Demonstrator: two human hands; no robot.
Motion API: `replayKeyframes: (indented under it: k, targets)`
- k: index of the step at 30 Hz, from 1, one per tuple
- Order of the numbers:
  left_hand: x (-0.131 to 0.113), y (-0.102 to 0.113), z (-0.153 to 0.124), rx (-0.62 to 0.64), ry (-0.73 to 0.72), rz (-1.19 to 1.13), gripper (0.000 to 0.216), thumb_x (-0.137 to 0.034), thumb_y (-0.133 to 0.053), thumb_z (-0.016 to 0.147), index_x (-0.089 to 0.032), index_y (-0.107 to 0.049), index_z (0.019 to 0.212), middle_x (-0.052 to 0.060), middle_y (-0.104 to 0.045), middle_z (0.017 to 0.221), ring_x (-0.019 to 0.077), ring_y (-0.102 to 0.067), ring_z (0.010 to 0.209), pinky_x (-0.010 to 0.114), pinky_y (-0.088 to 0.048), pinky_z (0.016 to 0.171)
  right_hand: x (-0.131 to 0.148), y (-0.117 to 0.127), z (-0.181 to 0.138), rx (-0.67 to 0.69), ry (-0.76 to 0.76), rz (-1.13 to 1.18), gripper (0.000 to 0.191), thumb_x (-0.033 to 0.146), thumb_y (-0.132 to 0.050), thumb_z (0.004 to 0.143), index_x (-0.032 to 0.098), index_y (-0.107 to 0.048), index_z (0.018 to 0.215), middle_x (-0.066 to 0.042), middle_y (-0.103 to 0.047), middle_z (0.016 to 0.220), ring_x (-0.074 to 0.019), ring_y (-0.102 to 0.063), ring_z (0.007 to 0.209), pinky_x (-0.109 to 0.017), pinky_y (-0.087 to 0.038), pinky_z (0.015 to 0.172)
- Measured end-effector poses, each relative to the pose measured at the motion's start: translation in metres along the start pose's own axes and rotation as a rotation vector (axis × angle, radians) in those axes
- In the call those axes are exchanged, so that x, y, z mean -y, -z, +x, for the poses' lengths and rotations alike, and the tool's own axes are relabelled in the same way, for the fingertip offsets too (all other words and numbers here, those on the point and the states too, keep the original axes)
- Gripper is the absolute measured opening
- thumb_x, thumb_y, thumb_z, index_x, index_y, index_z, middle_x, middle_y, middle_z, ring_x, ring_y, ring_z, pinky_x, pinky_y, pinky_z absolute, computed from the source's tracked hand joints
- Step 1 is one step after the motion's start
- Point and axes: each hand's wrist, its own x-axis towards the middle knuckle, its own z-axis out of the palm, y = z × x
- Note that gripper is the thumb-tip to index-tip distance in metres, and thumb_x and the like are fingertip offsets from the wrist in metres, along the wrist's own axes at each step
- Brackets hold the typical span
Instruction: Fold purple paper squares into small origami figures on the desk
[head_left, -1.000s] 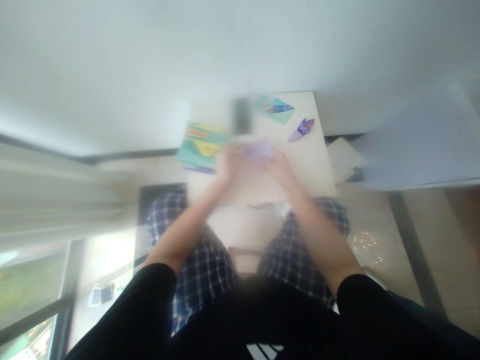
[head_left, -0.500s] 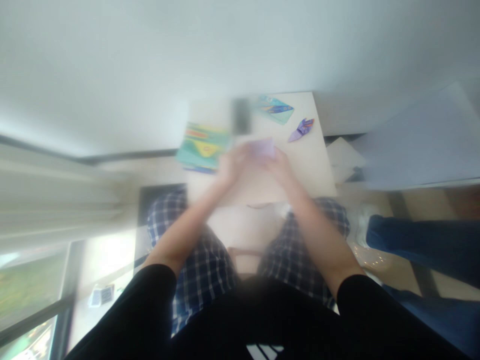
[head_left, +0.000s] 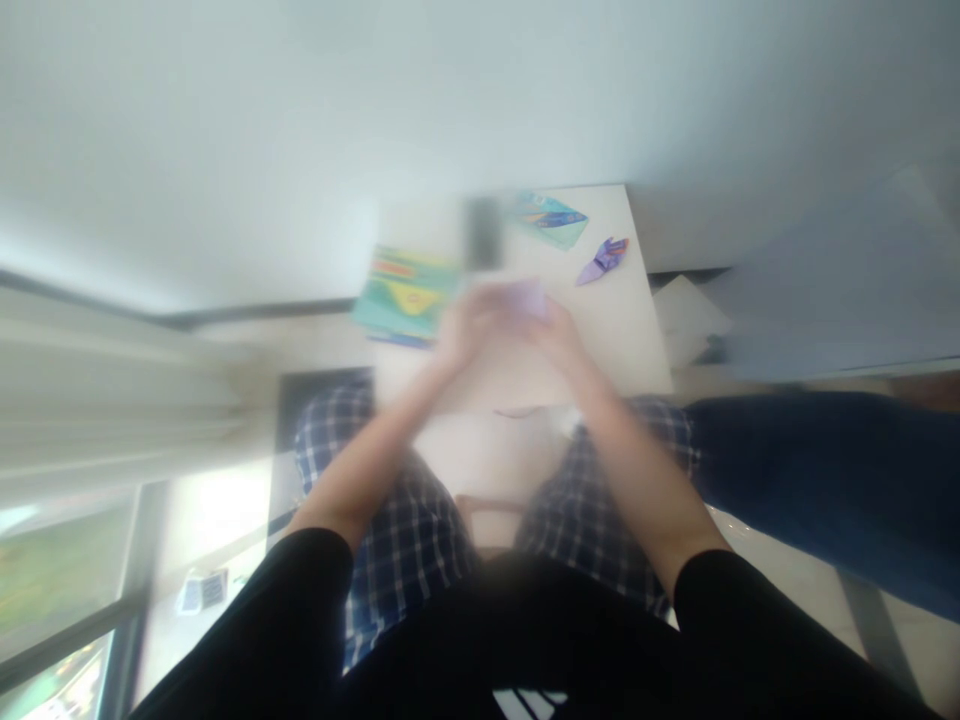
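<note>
A small piece of purple paper (head_left: 528, 298) is held between my two hands, above the middle of the white table (head_left: 615, 350). My left hand (head_left: 471, 322) grips its left side, and my right hand (head_left: 556, 328) pinches its right edge. Blur hides the separate fingers and any folds in the paper. Beyond my right hand lies a purple folded-paper figure (head_left: 602, 261). Behind it is a light green and blue folded-paper piece (head_left: 556, 219). A green and yellow printed pack (head_left: 405, 297) rests to the left of my left hand.
A dark, blurred rectangular object (head_left: 483, 232) is at the table's back. The table adjoins a pale wall (head_left: 480, 90). At the right, a person's leg in blue trousers (head_left: 817, 470) is close to my knee. A window (head_left: 67, 590) is at the lower left.
The purple paper's right edge has shifted slightly left, with my right hand following. At the right, the other person's legs have moved, one now nearer to my knee. Things on the table stay put.
</note>
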Motion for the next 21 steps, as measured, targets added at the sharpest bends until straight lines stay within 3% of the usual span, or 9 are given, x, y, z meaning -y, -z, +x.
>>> replayKeyframes:
  k: [5,10,16,21]
  targets:
    - [0.005,-0.001,0.000,-0.038,0.078,-0.024,0.045,-0.022,-0.064,0.087,-0.021,-0.061,0.132,0.008,-0.071,0.124,0.0199,-0.071,0.104,0.029,-0.058,0.089,0.011,-0.006,-0.005,0.027,-0.057,0.079,0.045,0.032,-0.068,0.068,0.018,-0.069,0.110,-0.003,-0.076,0.097,-0.0250,-0.070,0.094,-0.048,-0.057,0.092]
    - [0.009,0.004,0.001,-0.016,0.053,-0.021,0.033,-0.028,-0.060,0.091,-0.019,-0.071,0.120,0.009,-0.073,0.120,0.0211,-0.070,0.106,0.029,-0.057,0.090,0.015,-0.008,-0.007,0.028,-0.118,0.174,0.037,0.027,-0.065,0.066,0.020,-0.071,0.102,0.000,-0.076,0.090,-0.0217,-0.072,0.089,-0.044,-0.060,0.088]
    - [0.005,0.007,0.002,-0.041,-0.056,0.143,0.034,-0.019,-0.056,0.089,-0.023,-0.074,0.118,0.006,-0.074,0.113,0.0191,-0.067,0.110,0.029,-0.052,0.100,0.024,-0.010,-0.010,0.036,-0.187,0.242,0.032,0.025,-0.065,0.066,0.020,-0.070,0.096,0.000,-0.075,0.084,-0.0202,-0.072,0.085,-0.042,-0.062,0.084]
    - [0.013,0.002,0.005,-0.098,-0.005,0.214,0.029,-0.021,-0.063,0.085,-0.021,-0.073,0.112,0.006,-0.075,0.109,0.0201,-0.070,0.101,0.031,-0.053,0.096,0.024,-0.010,-0.010,0.067,-0.200,0.242,0.035,0.024,-0.066,0.067,0.020,-0.069,0.101,0.001,-0.075,0.086,-0.0201,-0.073,0.086,-0.041,-0.062,0.085]
